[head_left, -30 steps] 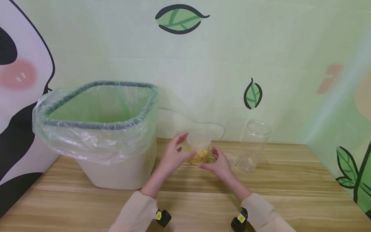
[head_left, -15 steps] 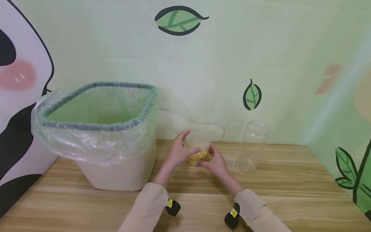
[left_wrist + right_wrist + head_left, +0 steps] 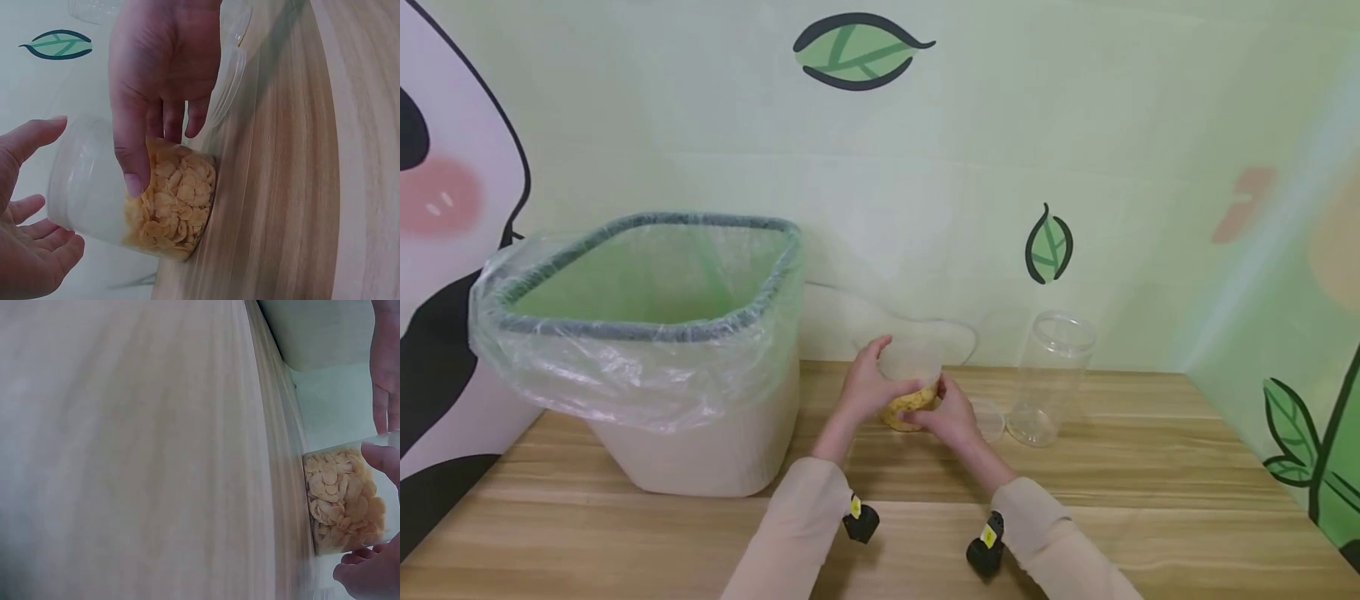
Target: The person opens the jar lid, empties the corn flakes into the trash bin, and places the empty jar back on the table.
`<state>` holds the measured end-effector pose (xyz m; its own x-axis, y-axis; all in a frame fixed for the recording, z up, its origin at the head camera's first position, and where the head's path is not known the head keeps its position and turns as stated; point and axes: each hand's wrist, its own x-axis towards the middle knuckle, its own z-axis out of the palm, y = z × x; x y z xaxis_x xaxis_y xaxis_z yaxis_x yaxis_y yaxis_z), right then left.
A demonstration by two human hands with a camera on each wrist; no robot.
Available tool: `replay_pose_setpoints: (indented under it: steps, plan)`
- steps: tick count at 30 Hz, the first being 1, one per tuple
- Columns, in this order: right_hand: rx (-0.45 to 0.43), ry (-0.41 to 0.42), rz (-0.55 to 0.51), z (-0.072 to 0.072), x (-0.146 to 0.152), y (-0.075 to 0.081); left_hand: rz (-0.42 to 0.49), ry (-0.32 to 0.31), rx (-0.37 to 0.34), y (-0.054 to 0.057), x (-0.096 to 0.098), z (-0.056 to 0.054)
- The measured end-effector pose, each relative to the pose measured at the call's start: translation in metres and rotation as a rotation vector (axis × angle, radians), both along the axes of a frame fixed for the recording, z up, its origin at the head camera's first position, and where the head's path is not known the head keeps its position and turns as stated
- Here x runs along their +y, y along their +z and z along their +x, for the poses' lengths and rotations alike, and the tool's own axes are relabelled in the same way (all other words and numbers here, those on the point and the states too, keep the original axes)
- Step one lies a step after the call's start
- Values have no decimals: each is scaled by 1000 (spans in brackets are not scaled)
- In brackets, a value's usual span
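A clear round jar (image 3: 904,410), part filled with yellow cornflakes (image 3: 178,203), stands upright on the wooden table with a translucent lid (image 3: 912,358) on top. My left hand (image 3: 865,387) grips around the lid, its thumb crossing the front and its fingers behind; the left wrist view has the fingertips at the lid's edge. Lower down, my right hand (image 3: 953,414) holds the jar's body, thumb in front and fingers on the far side. In the right wrist view the cornflakes (image 3: 340,497) lie inside the jar beside the thumb.
Left of the hands stands a large white bin (image 3: 700,458) with a plastic liner (image 3: 647,375). A tall clear container (image 3: 1051,379) is at the right, next to a clear round lid (image 3: 990,419) lying on the table (image 3: 1120,467). A thin cable (image 3: 880,308) hangs along the wall.
Both hands have closed in from beside the jar: the left moved right onto the lid, the right moved left onto the body. The jar has barely shifted.
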<state>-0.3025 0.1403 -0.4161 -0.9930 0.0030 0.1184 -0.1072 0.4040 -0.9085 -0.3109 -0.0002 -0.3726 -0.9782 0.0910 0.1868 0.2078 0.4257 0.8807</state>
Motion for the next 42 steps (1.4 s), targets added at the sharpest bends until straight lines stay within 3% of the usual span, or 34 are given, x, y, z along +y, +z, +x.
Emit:
replay_pose_setpoints:
  steps: [25,35,42]
  plan:
    - [31,-17,71,-4,1,-1,-2,-19,-30,-6,8,-10]
    - [26,-18,73,-4,1,1,8,31,-36,-8,8,-11]
    - [27,13,56,-1,4,7,7,46,-19,-4,5,-7]
